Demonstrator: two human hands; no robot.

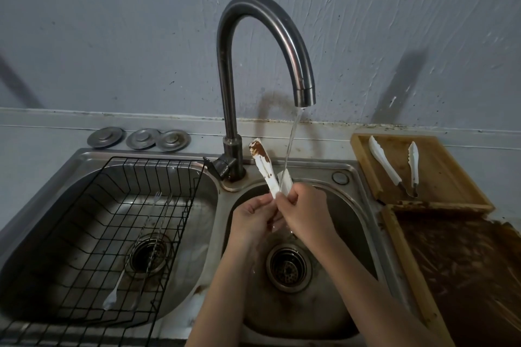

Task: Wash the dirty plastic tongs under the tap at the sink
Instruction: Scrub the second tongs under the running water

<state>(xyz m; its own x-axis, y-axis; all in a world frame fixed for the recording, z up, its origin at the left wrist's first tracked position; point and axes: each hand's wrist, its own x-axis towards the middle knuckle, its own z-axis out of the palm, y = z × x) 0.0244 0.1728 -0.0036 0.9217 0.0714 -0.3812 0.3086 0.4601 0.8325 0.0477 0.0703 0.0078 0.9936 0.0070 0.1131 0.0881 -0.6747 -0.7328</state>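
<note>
left hand [253, 217], right hand [306, 213], grips closed, touching

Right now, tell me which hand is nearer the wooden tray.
Right. The right hand grips the tongs over the right basin, on the side toward the tray; the left hand sits beside it, farther from the tray.

You are seeing: tongs 3 [263, 167] [384, 165] [413, 167] | drain lids 3 [105, 137] [142, 138] [174, 140] | sink basins 2 [93, 166] [349, 222] | wooden trays 2 [439, 175] [408, 259]

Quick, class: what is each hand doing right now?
Left hand: closed on the tongs.
Right hand: closed on the tongs, under the water.
</note>
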